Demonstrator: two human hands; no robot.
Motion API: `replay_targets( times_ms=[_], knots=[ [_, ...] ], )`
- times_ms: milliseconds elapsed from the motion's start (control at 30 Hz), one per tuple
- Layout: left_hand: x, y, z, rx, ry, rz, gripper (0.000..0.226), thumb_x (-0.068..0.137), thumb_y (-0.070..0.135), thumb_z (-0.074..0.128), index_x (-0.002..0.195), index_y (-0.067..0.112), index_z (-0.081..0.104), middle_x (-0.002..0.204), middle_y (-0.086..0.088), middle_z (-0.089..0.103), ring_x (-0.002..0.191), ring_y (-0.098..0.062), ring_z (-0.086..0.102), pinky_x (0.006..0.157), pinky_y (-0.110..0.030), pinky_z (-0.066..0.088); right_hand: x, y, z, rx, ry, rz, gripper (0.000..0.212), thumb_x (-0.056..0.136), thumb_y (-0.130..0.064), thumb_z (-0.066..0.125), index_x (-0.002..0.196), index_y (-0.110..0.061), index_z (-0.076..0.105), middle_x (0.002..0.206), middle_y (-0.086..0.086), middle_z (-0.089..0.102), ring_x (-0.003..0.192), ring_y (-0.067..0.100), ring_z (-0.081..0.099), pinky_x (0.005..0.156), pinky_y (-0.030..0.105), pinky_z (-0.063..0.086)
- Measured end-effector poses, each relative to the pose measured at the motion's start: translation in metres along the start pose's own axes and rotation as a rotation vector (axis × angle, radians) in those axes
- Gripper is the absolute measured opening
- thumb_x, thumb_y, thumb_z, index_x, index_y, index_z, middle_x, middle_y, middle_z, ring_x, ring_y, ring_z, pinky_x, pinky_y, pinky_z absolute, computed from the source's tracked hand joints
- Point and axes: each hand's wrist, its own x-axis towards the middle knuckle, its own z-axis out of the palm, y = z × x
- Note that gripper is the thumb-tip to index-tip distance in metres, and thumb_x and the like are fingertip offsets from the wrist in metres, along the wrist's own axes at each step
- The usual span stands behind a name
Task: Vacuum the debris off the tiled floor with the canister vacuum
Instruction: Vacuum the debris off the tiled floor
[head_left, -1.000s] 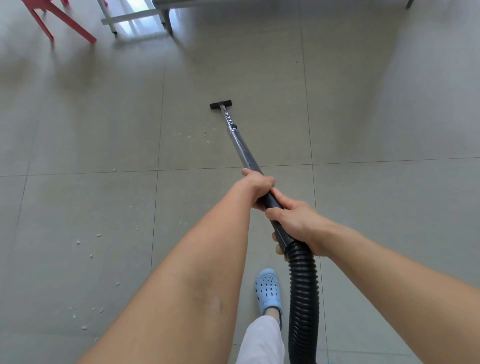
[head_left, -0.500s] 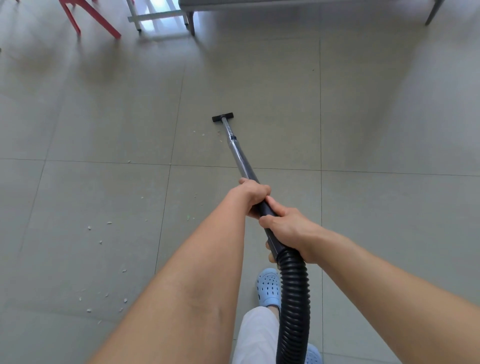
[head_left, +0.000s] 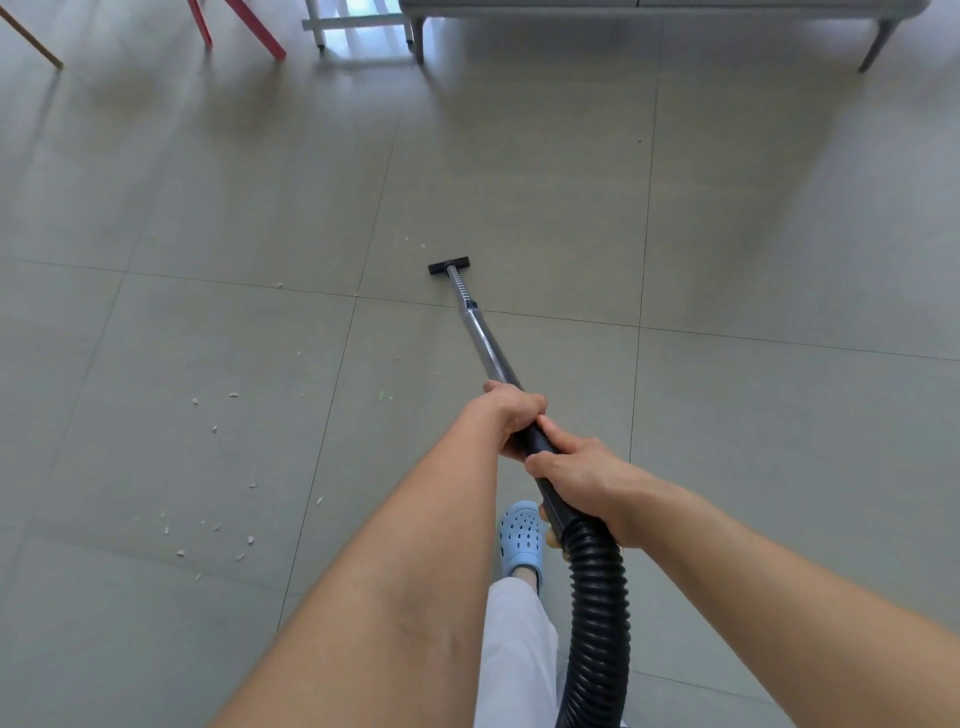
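Observation:
Both my hands grip the vacuum wand (head_left: 483, 338), a silver tube with a black handle section. My left hand (head_left: 511, 413) holds it further forward, and my right hand (head_left: 576, 473) holds it just above the ribbed black hose (head_left: 597, 613). The small black floor nozzle (head_left: 449, 266) rests on the grey tiled floor (head_left: 753, 441) ahead of me. Several pale bits of debris (head_left: 215, 527) lie scattered to my left, and a few crumbs (head_left: 422, 245) sit just beyond the nozzle. The canister is out of view.
A grey sofa on slim legs (head_left: 878, 41) stands at the back right. White frame legs (head_left: 353, 23) and red chair legs (head_left: 254, 28) stand at the back left. My foot in a light blue clog (head_left: 522, 535) is under the wand.
The view has swung left and tilted up, so the nozzle, my hands and the debris patch now appear further right. The nozzle has moved past the crumbs that lay beside the wand.

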Motion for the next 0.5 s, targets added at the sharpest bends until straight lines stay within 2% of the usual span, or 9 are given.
replay_targets(
  times_ms=[100,233,333,433,500],
  knots=[
    [-0.015,-0.021,0.014,-0.029,-0.002,-0.007,0.039,0.093,0.016,0.050,0.124,0.010,0.026,0.108,-0.018,0.063,0.075,-0.027,0.065,0.059,-0.032,0.058,-0.017,0.021,0.003,-0.039,-0.008,0.013,0.067,0.099,-0.016,0.049,0.152,-0.047,0.023,0.093,0.012,0.056,0.070,0.024,0.056,0.051,0.034,0.057],
    [-0.031,-0.050,0.034,-0.046,-0.019,-0.011,0.044,0.093,0.017,0.051,0.127,0.008,0.026,0.115,-0.018,0.063,0.093,-0.030,0.069,0.082,-0.041,0.060,-0.043,0.047,0.003,-0.087,-0.033,0.025,0.067,0.099,-0.016,0.048,0.153,-0.047,0.022,0.089,0.012,0.054,0.062,0.023,0.056,0.045,0.030,0.053],
    [-0.042,-0.070,0.048,-0.092,-0.034,-0.014,0.045,0.092,0.016,0.050,0.129,0.007,0.025,0.110,-0.018,0.063,0.089,-0.030,0.069,0.081,-0.043,0.060,-0.058,0.064,0.003,-0.105,-0.047,0.038,0.067,0.099,-0.015,0.048,0.152,-0.048,0.022,0.083,0.013,0.054,0.054,0.023,0.055,0.042,0.028,0.051],
    [-0.045,-0.085,0.056,-0.139,-0.072,-0.020,0.056,0.091,0.016,0.047,0.137,0.007,0.015,0.093,-0.014,0.061,0.080,-0.029,0.067,0.078,-0.043,0.061,-0.060,0.078,0.007,-0.143,-0.029,0.025,0.067,0.098,-0.015,0.049,0.151,-0.048,0.025,0.088,0.007,0.056,0.062,0.022,0.058,0.051,0.033,0.056],
    [-0.042,-0.090,0.056,-0.178,-0.087,-0.028,0.054,0.092,0.015,0.046,0.135,0.009,0.016,0.086,-0.013,0.060,0.076,-0.028,0.066,0.082,-0.044,0.060,-0.051,0.085,0.012,-0.210,0.014,0.010,0.067,0.097,-0.017,0.048,0.151,-0.048,0.025,0.088,-0.002,0.053,0.071,0.020,0.058,0.065,0.038,0.059]
  ],
)
